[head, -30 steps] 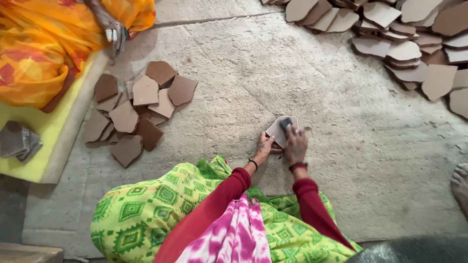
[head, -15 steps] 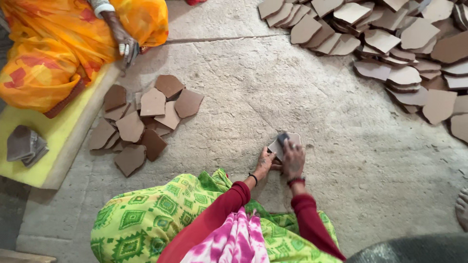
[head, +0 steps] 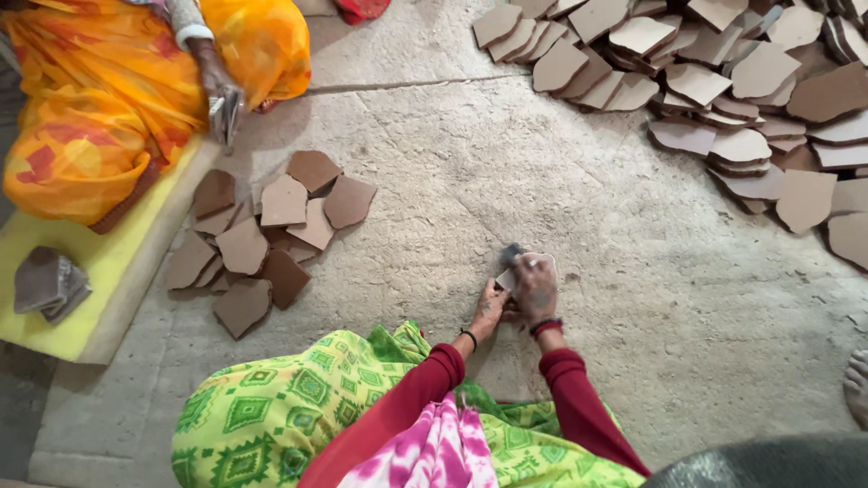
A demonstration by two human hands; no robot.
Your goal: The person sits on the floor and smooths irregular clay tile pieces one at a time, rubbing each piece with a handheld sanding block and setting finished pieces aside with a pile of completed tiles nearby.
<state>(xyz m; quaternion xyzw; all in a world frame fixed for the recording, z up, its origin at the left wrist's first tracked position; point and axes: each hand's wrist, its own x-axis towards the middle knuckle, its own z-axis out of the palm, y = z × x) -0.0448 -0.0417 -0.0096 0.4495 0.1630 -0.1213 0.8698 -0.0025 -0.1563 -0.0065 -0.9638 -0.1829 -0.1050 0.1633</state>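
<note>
Both hands closed on flat tile piece (head: 508, 278) — left hand (head: 491, 310) steadying; right hand (head: 535, 287) on top.

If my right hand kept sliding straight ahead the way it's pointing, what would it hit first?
Your right hand, pressed on a flat brown piece against the floor, points up-frame. Ahead lies bare concrete floor for a long stretch; the first thing in that line looks like the near edge of the big pile of brown pieces, though the heading is approximate.

Bare concrete floor (head: 561, 181) open ahead and right of both hands. Obstacles: small tile heap (head: 267, 239) to the left, big tile pile (head: 723, 81) far right, seated co-worker (head: 117, 99) on yellow mat (head: 108, 271) beyond.
</note>
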